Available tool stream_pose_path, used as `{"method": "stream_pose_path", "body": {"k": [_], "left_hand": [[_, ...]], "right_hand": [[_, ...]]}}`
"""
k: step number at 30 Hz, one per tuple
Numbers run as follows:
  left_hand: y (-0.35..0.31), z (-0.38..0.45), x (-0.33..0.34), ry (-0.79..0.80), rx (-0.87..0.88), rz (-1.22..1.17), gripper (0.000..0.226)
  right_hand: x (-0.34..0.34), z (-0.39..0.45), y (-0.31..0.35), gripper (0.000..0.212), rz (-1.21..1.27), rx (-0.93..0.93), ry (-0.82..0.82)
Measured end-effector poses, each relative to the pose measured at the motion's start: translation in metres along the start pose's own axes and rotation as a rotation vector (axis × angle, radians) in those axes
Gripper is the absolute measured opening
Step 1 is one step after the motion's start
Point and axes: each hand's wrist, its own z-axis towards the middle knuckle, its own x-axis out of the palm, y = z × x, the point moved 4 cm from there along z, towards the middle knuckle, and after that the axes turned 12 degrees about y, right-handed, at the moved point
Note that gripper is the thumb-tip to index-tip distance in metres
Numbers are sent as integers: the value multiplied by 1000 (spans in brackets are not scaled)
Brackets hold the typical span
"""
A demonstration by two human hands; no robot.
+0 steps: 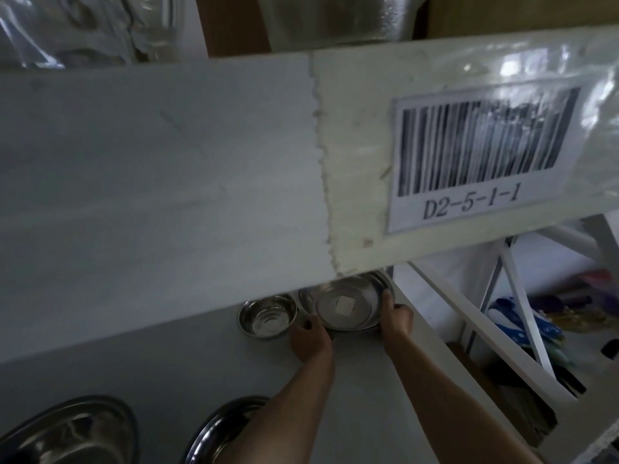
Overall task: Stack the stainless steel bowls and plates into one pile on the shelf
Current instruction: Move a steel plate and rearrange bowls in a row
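A wide pale beam (167, 155) crossed the view, tilted down toward seven o'clock. At its two o'clock end sat a barcode label (479, 152) under glossy clear tape, marked D2-5-1-1 (the bars partly washed out by glare). Crinkled clear plastic wrap (67, 28) lay at eleven o'clock above the beam, with brown cardboard (502, 13) at one o'clock. At four o'clock stood a white metal frame (522, 316) with diagonal braces, and blurred colourful items (522, 319) lay behind it.
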Motion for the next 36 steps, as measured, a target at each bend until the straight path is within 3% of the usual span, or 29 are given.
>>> {"method": "stream_pose_path", "body": {"k": [2, 6, 9, 13, 17, 27, 32, 36], "left_hand": [[9, 3, 6, 91, -109, -176, 30], [12, 6, 15, 191, -175, -321, 23], [12, 7, 17, 216, -195, -324, 20], [11, 4, 18, 242, -207, -337, 34], [11, 0, 16, 262, -219, -323, 25], [6, -23, 3, 310, -183, -240, 14], [-6, -38, -7, 315, -141, -171, 39], [-26, -60, -21, 329, -120, -278, 16]], "right_hand": [[2, 1, 3, 66, -91, 10, 30], [2, -2, 7, 54, -192, 28, 87], [3, -9, 10, 44, -169, 53, 94], [2, -15, 7, 37, -150, 79, 87], [-4, -30, 6, 28, -111, 86, 66], [-21, -68, 2, 31, -2, 100, 64], [-30, -91, 17, 25, 69, 91, 68], [-34, -109, 27, 21, 130, 73, 93]]}}
